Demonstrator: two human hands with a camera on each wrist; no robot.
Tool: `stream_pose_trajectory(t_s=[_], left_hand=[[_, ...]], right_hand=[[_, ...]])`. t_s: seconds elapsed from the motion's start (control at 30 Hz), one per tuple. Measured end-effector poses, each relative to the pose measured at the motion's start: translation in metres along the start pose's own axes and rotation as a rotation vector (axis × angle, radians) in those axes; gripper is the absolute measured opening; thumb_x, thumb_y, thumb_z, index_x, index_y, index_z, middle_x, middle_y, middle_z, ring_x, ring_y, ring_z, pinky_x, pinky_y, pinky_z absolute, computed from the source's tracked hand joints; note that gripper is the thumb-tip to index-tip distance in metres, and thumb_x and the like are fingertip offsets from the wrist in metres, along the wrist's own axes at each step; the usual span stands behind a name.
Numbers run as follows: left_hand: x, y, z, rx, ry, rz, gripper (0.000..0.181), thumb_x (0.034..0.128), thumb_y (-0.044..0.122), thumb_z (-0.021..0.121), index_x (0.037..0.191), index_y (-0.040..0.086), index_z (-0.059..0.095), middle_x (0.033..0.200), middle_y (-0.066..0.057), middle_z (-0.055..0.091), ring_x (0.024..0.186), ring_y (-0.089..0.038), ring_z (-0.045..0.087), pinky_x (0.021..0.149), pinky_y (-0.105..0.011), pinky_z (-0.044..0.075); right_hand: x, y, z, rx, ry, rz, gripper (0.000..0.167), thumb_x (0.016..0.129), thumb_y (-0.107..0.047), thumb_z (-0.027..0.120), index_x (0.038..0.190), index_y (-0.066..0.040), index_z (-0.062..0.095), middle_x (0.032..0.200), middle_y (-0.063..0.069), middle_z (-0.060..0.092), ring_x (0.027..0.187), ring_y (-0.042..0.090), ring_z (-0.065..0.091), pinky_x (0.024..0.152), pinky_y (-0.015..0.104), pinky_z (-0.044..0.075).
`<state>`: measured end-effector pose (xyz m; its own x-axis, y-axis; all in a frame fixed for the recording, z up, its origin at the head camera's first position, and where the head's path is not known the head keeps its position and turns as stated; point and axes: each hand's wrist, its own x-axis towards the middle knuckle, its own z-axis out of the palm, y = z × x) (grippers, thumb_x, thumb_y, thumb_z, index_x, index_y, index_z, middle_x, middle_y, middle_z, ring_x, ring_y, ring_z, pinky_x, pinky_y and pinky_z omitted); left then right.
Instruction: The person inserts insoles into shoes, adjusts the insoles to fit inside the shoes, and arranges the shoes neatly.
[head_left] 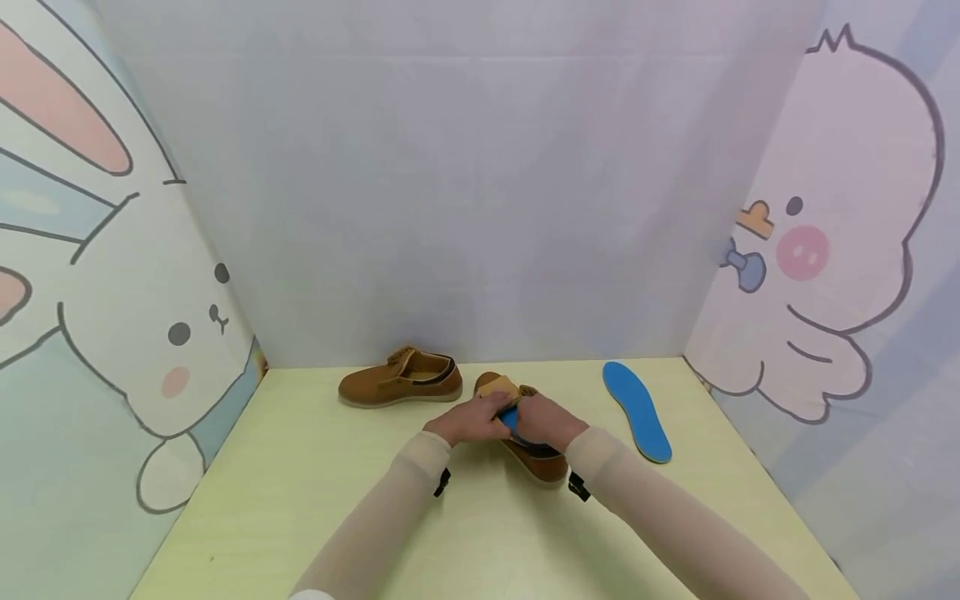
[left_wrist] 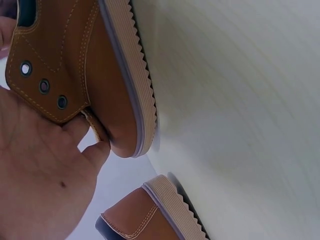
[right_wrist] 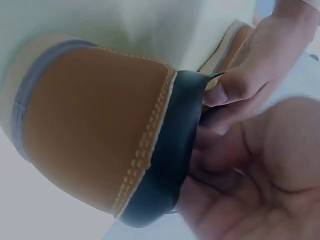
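A brown lace-up shoe (head_left: pixel 551 468) with a pale ridged sole stands on the table, its toe pointing away to the left. My left hand (head_left: pixel 476 419) pinches its tan tongue (head_left: pixel 498 386) and holds it back; in the left wrist view the fingers bend over the tongue beside the eyelets. My right hand (head_left: pixel 546 421) reaches down into the shoe's opening with curled fingers. Between the hands, part of a blue insole (head_left: pixel 510 417) shows inside the shoe. In the right wrist view the dark heel collar (right_wrist: pixel 165 150) hides the right fingertips.
Another brown shoe (head_left: pixel 397 383) stands at the back left, toe to the left. A second blue insole (head_left: pixel 637 410) lies flat at the right of the pale yellow table (head_left: pixel 300 483). A grey-white wall (head_left: pixel 465 208) rises behind, with cartoon-printed walls at both sides.
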<state>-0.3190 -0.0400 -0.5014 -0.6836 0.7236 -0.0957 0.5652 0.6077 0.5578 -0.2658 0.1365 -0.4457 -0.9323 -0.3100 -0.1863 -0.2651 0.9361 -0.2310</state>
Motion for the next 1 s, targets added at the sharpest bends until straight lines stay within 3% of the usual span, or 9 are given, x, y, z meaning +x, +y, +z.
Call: stream_pose_trajectory(t_s=[0.1, 0.2, 0.27, 0.33, 0.4, 0.53, 0.63, 0.83, 1.0], left_hand=[[0.001, 0.001, -0.001, 0.001, 0.002, -0.001, 0.080, 0.0927, 0.045, 0.053, 0.162, 0.013, 0.027, 0.167, -0.007, 0.023, 0.152, -0.023, 0.024, 0.124, -0.046, 0.013], [0.001, 0.001, 0.000, 0.005, 0.007, -0.001, 0.080, 0.0935, 0.045, 0.054, 0.162, 0.012, 0.028, 0.167, -0.007, 0.024, 0.152, -0.023, 0.024, 0.124, -0.047, 0.012], [0.001, 0.001, 0.001, 0.027, 0.006, 0.001, 0.079, 0.0943, 0.045, 0.054, 0.161, 0.011, 0.029, 0.167, -0.007, 0.024, 0.152, -0.023, 0.024, 0.124, -0.047, 0.010], [0.000, 0.001, 0.002, 0.060, 0.015, 0.003, 0.080, 0.0939, 0.046, 0.054, 0.161, 0.010, 0.030, 0.166, -0.006, 0.025, 0.152, -0.023, 0.024, 0.124, -0.047, 0.012], [-0.002, 0.002, 0.003, 0.093, 0.028, 0.005, 0.078, 0.0941, 0.045, 0.052, 0.160, 0.010, 0.030, 0.166, -0.006, 0.026, 0.152, -0.022, 0.025, 0.124, -0.047, 0.013], [-0.006, 0.005, 0.005, 0.157, 0.061, 0.015, 0.074, 0.0951, 0.044, 0.048, 0.159, 0.009, 0.033, 0.165, -0.008, 0.029, 0.151, -0.022, 0.028, 0.123, -0.050, 0.016], [-0.010, 0.008, 0.006, 0.187, 0.083, 0.014, 0.070, 0.0987, 0.044, 0.047, 0.158, 0.010, 0.036, 0.164, -0.008, 0.030, 0.150, -0.022, 0.029, 0.122, -0.053, 0.017], [-0.014, 0.009, 0.010, 0.233, 0.140, 0.009, 0.071, 0.1027, 0.051, 0.047, 0.160, 0.011, 0.032, 0.167, -0.007, 0.023, 0.154, -0.021, 0.017, 0.123, -0.051, 0.016], [-0.017, 0.010, 0.016, 0.284, 0.299, 0.034, 0.083, 0.1013, 0.053, 0.055, 0.163, 0.010, 0.019, 0.169, -0.013, 0.007, 0.155, -0.029, 0.006, 0.120, -0.058, 0.020]], right_hand=[[0.000, 0.004, -0.004, 0.085, 0.187, -0.018, 0.033, 0.098, -0.003, 0.055, 0.066, -0.011, 0.053, 0.058, 0.001, 0.037, 0.052, 0.014, 0.032, 0.054, 0.033, 0.031], [0.002, 0.011, -0.008, 0.132, 0.341, 0.001, 0.018, 0.098, -0.005, 0.058, 0.081, -0.006, 0.064, 0.067, 0.003, 0.049, 0.055, 0.014, 0.043, 0.053, 0.030, 0.040], [0.003, 0.017, -0.009, 0.140, 0.382, 0.037, 0.013, 0.100, -0.010, 0.061, 0.102, -0.001, 0.069, 0.087, 0.011, 0.062, 0.071, 0.021, 0.060, 0.065, 0.034, 0.053], [0.005, 0.024, -0.008, 0.163, 0.388, 0.078, 0.030, 0.100, -0.015, 0.063, 0.123, 0.003, 0.065, 0.111, 0.020, 0.065, 0.092, 0.031, 0.066, 0.080, 0.042, 0.057], [0.007, 0.030, -0.007, 0.190, 0.359, 0.114, 0.040, 0.101, -0.019, 0.064, 0.131, 0.007, 0.061, 0.120, 0.026, 0.063, 0.100, 0.036, 0.067, 0.084, 0.047, 0.057], [0.010, 0.039, -0.002, 0.239, 0.295, 0.147, 0.026, 0.102, -0.019, 0.062, 0.101, 0.006, 0.071, 0.084, 0.017, 0.068, 0.067, 0.025, 0.065, 0.060, 0.038, 0.056], [0.011, 0.042, 0.001, 0.253, 0.285, 0.141, 0.033, 0.103, -0.012, 0.058, 0.071, -0.005, 0.064, 0.056, 0.005, 0.049, 0.047, 0.015, 0.045, 0.045, 0.029, 0.040], [0.012, 0.044, 0.002, 0.231, 0.303, 0.124, 0.044, 0.102, -0.008, 0.056, 0.059, -0.013, 0.048, 0.051, 0.000, 0.037, 0.044, 0.013, 0.039, 0.045, 0.027, 0.035], [0.013, 0.047, 0.003, 0.223, 0.305, 0.116, 0.042, 0.101, -0.007, 0.053, 0.060, -0.013, 0.050, 0.051, 0.001, 0.039, 0.045, 0.014, 0.040, 0.046, 0.028, 0.036]])
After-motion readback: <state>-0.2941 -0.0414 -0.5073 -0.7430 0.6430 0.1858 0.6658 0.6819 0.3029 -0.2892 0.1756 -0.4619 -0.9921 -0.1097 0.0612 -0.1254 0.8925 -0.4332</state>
